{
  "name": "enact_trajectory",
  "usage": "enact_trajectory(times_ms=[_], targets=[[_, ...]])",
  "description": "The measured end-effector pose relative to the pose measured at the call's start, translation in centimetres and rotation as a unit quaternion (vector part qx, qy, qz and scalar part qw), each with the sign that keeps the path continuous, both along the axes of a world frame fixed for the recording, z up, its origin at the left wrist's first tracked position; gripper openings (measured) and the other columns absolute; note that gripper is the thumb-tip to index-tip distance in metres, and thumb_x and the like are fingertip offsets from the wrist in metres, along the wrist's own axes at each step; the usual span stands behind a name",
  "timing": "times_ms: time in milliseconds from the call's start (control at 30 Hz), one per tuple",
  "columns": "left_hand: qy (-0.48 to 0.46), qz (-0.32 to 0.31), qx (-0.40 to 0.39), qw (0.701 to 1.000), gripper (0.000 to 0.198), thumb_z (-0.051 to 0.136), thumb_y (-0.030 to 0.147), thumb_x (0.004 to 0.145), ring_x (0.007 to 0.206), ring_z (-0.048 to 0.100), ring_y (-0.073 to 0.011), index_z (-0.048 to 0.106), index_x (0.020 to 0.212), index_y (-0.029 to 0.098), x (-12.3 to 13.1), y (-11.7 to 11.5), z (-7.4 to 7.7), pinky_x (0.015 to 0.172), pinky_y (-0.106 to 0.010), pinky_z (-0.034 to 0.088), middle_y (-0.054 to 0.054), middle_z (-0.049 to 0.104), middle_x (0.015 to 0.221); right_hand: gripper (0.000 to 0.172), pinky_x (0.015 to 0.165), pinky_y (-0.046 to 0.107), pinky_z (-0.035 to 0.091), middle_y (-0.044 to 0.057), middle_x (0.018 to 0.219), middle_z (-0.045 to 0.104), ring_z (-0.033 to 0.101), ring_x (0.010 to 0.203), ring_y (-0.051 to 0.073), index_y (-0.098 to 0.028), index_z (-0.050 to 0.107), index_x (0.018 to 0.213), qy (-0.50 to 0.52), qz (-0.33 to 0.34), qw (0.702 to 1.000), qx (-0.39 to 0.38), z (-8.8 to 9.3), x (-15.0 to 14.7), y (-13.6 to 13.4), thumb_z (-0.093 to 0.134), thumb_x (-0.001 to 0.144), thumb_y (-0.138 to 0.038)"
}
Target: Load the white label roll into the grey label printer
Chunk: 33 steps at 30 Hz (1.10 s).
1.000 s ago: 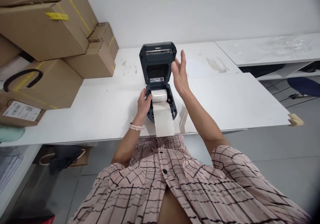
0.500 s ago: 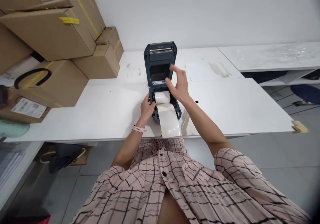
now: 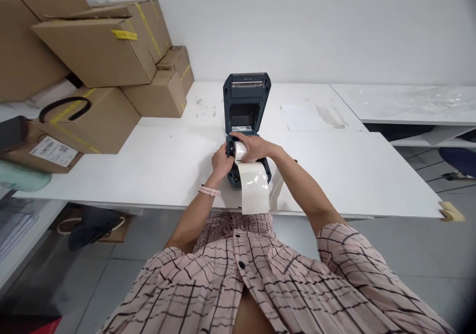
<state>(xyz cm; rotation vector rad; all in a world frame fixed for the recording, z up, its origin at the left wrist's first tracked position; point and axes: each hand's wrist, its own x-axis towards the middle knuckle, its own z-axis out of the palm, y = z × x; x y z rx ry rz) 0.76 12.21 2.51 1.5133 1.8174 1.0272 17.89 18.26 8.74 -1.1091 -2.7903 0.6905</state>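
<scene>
A dark label printer (image 3: 247, 106) stands on the white table with its lid raised. Inside it sits a white label roll (image 3: 240, 150), whose loose strip (image 3: 255, 189) hangs forward over the table's front edge. My right hand (image 3: 253, 147) is closed over the roll from the right, hiding much of it. At the printer's left side, my left hand (image 3: 222, 161) grips the housing next to the roll's end, fingers curled around the edge.
Cardboard boxes (image 3: 96, 51) with yellow tape are stacked on the left of the table (image 3: 178, 175). A thin pale sheet (image 3: 297, 118) lies right of the printer. A yellowish pad (image 3: 451, 211) covers the right front corner. A blue seat (image 3: 459, 159) is beyond.
My right hand has come down from beside the raised lid onto the label roll. My left hand stays at the printer's side. The view has shifted slightly.
</scene>
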Motion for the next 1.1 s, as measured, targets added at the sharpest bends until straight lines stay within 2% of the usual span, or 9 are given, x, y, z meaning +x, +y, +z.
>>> enact_trajectory(times_ms=[133,300,433,600,700,800,900,1000,1100], targets=[[0.012,-0.009,-0.002,1.000,0.071,0.062,0.005,0.073,0.127,0.068,-0.0347,0.062,0.141,0.024,-0.2,0.0,0.0,0.108,-0.046,0.051,-0.009,0.076,0.132,0.107,0.112,0.047,0.049,0.012,0.158,0.050,0.056,0.137,0.034,-0.029,0.027,0.164,0.200,0.033,0.978,-0.050,3.0,5.6,-1.1,0.082,0.073,-0.040],[-0.008,0.011,-0.002,1.000,0.075,0.058,0.003,0.073,0.134,0.064,-0.0315,0.058,0.147,0.020,-0.3,0.1,-0.4,0.114,-0.046,0.048,-0.010,0.070,0.142,0.105,0.112,0.046,0.049,0.012,0.151,0.055,0.056,0.137,0.034,-0.029,0.030,0.163,0.299,-0.076,0.951,0.003,4.4,11.7,-1.8,0.084,0.074,-0.044],[-0.049,0.024,0.004,0.998,0.075,0.058,0.003,0.072,0.134,0.064,-0.0288,0.059,0.146,0.020,-0.2,0.0,-0.9,0.117,-0.044,0.047,-0.009,0.070,0.141,0.099,0.112,0.048,0.050,0.015,0.156,0.051,0.057,0.135,0.033,-0.026,0.032,0.161,0.310,-0.169,0.935,0.019,0.9,13.1,0.6,0.080,0.075,-0.038],[-0.076,0.030,0.014,0.997,0.074,0.057,0.003,0.072,0.133,0.065,-0.0265,0.061,0.144,0.021,-0.1,0.1,-1.2,0.116,-0.041,0.048,-0.007,0.071,0.140,0.094,0.109,0.046,0.051,0.019,0.163,0.042,0.056,0.136,0.032,-0.022,0.038,0.157,0.279,-0.208,0.937,-0.018,-4.9,11.7,3.9,0.076,0.072,-0.034],[-0.084,0.030,0.014,0.996,0.074,0.056,0.003,0.072,0.133,0.065,-0.0258,0.061,0.144,0.020,-0.1,0.1,-1.3,0.116,-0.041,0.048,-0.007,0.070,0.141,0.097,0.111,0.050,0.050,0.019,0.159,0.049,0.058,0.134,0.033,-0.021,0.038,0.157,0.258,-0.218,0.940,-0.044,-6.2,10.8,4.1,0.079,0.071,-0.035],[-0.087,0.032,0.012,0.996,0.074,0.057,0.002,0.072,0.135,0.064,-0.0260,0.062,0.144,0.021,-0.1,0.0,-1.2,0.117,-0.041,0.048,-0.008,0.070,0.141,0.099,0.120,0.055,0.041,0.016,0.157,0.052,0.053,0.142,0.034,-0.025,0.038,0.159,0.278,-0.232,0.929,-0.081,-6.1,11.9,3.1,0.082,0.071,-0.038],[-0.099,0.031,0.013,0.995,0.074,0.058,0.003,0.073,0.137,0.063,-0.0262,0.061,0.144,0.022,-0.2,-0.1,-1.3,0.118,-0.042,0.047,-0.006,0.070,0.142,0.091,0.124,0.054,0.037,0.013,0.156,0.055,0.052,0.146,0.030,-0.032,0.042,0.157,0.368,-0.260,0.883,-0.130,-6.2,15.8,1.1,0.079,0.074,-0.035],[-0.106,0.035,0.012,0.994,0.076,0.059,0.005,0.073,0.137,0.062,-0.0271,0.060,0.146,0.022,-0.2,-0.1,-1.4,0.120,-0.043,0.046,-0.007,0.068,0.145,0.077,0.122,0.053,0.040,0.011,0.150,0.062,0.056,0.143,0.029,-0.034,0.054,0.146,0.432,-0.305,0.832,-0.164,-7.6,19.9,-1.7,0.074,0.073,-0.028],[-0.105,0.038,0.006,0.994,0.076,0.060,0.006,0.072,0.137,0.062,-0.0284,0.059,0.147,0.020,-0.3,0.0,-1.7,0.120,-0.044,0.045,-0.009,0.067,0.146,0.074,0.121,0.052,0.042,0.009,0.150,0.062,0.053,0.146,0.030,-0.035,0.057,0.140,0.413,-0.339,0.823,-0.194,-9.6,21.0,-4.2,0.079,0.070,-0.030]])
